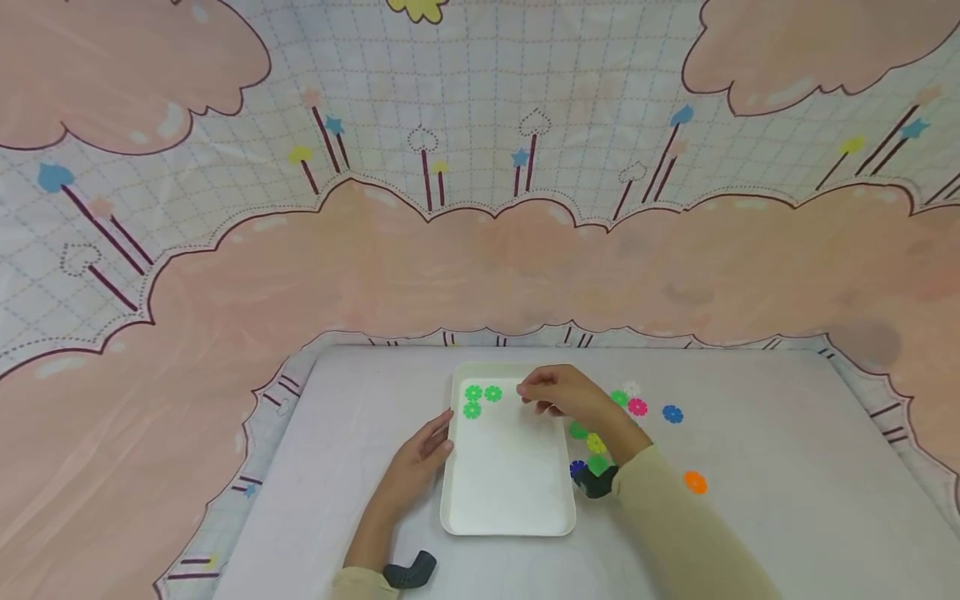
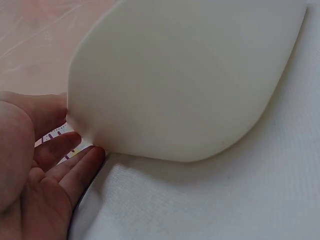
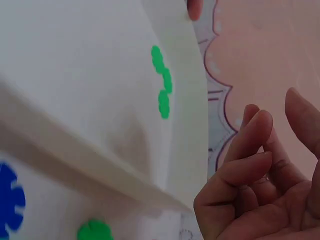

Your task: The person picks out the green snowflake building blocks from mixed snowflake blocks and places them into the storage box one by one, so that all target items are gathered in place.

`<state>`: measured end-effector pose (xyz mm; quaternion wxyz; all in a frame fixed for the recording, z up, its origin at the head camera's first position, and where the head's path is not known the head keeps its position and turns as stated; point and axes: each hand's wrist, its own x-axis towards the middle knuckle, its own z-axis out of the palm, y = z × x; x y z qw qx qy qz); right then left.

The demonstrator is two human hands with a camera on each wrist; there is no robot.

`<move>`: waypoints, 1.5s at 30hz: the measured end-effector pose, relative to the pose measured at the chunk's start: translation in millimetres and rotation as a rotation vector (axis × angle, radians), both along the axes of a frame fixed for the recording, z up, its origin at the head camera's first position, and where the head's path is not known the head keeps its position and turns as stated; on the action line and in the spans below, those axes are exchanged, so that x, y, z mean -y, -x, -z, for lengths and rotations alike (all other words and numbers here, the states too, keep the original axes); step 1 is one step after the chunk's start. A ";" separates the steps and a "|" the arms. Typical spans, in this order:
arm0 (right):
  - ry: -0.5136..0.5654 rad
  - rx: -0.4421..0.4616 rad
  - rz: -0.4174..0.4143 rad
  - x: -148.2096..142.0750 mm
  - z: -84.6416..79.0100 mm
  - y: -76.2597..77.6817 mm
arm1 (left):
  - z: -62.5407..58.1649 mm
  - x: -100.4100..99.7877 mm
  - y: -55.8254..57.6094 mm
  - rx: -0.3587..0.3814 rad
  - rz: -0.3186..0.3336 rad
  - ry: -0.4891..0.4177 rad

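Observation:
A white rectangular tray [image 1: 510, 483] lies on the table with three green notched discs [image 1: 472, 392] near its far left corner. My left hand [image 1: 420, 462] rests against the tray's left side, its fingertips touching the rim. Up close in the left wrist view, the thumb and fingers of that left hand [image 2: 50, 165] meet the tray's outer wall [image 2: 175, 100]. Over the tray's far right part hovers my right hand [image 1: 562, 392], fingers loosely bent. In the right wrist view, a gap separates thumb and fingers of the right hand [image 3: 260, 185], with nothing between them.
Right of the tray lie several notched discs, including a yellow disc [image 1: 596, 443], a pink disc [image 1: 637, 407] and a blue disc [image 1: 672, 413]. An orange disc [image 1: 695, 482] lies farther right. A patterned cloth [image 1: 480, 267] hangs behind the table.

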<state>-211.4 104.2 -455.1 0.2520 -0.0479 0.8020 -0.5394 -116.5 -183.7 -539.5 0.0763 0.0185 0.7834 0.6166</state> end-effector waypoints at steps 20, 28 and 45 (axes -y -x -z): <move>-0.298 -0.073 0.010 -137.2 16.0 -23.6 | -1.3 0.9 0.4 -0.011 0.009 -0.009; -0.396 -0.085 -0.035 -161.6 25.2 -26.8 | -1.6 -1.3 -1.8 -0.003 -0.030 0.054; -0.423 -0.062 -0.120 -173.0 35.1 -28.2 | 0.3 -2.1 -4.1 -0.007 -0.016 0.020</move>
